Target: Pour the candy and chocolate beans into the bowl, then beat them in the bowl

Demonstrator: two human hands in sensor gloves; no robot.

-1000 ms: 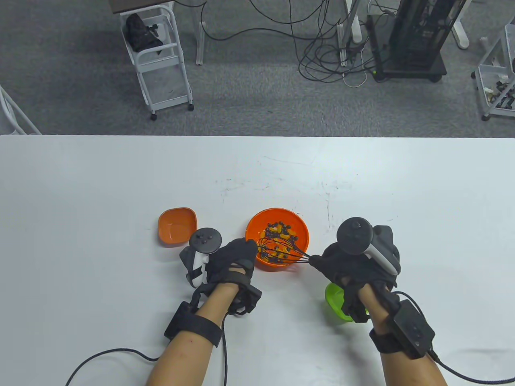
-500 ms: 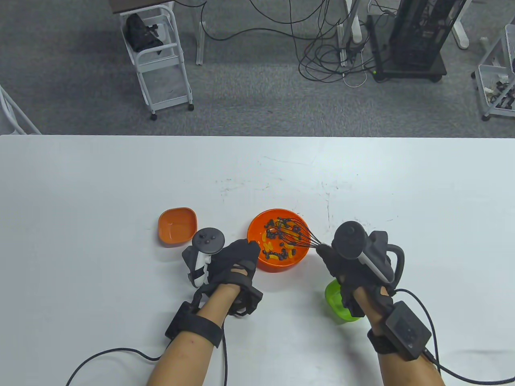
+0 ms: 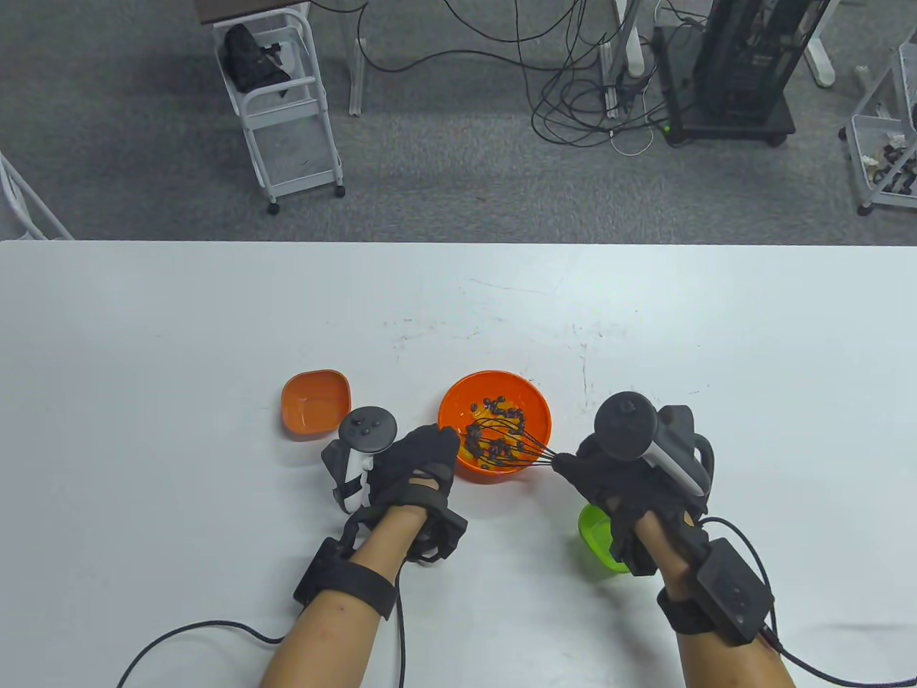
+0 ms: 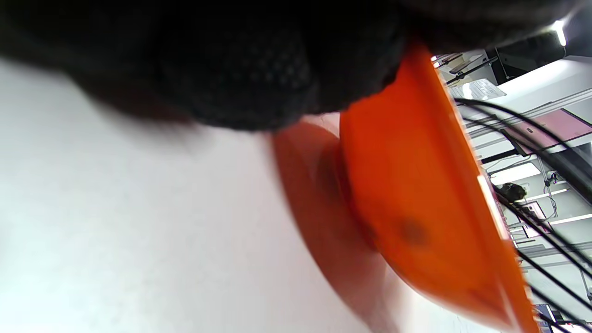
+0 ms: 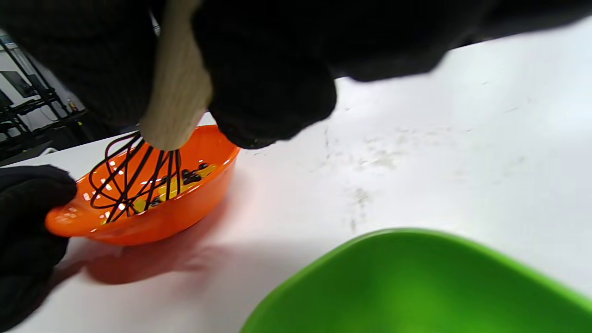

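Observation:
An orange round bowl (image 3: 534, 408) near the table's front middle holds dark chocolate beans (image 3: 494, 450) mixed with yellow-orange candy. My right hand (image 3: 609, 469) grips the pale wooden handle (image 5: 178, 99) of a black wire whisk (image 3: 501, 441), whose loops dip into the bowl's near side (image 5: 134, 180). My left hand (image 3: 423, 459) holds the bowl's left rim, seen as an orange wall (image 4: 407, 185) under the glove (image 4: 240, 69) in the left wrist view. The left fingertips are hidden behind the rim.
An orange square dish (image 3: 315, 403), empty, lies left of the bowl. A green dish (image 3: 598, 537) sits under my right wrist, large in the right wrist view (image 5: 416, 286). White carts and cables stand on the floor beyond the table's far edge.
The whisk swung from the bowl's near side to its far right side and back to the near side, stirring the sweets. My left hand stayed on the rim.

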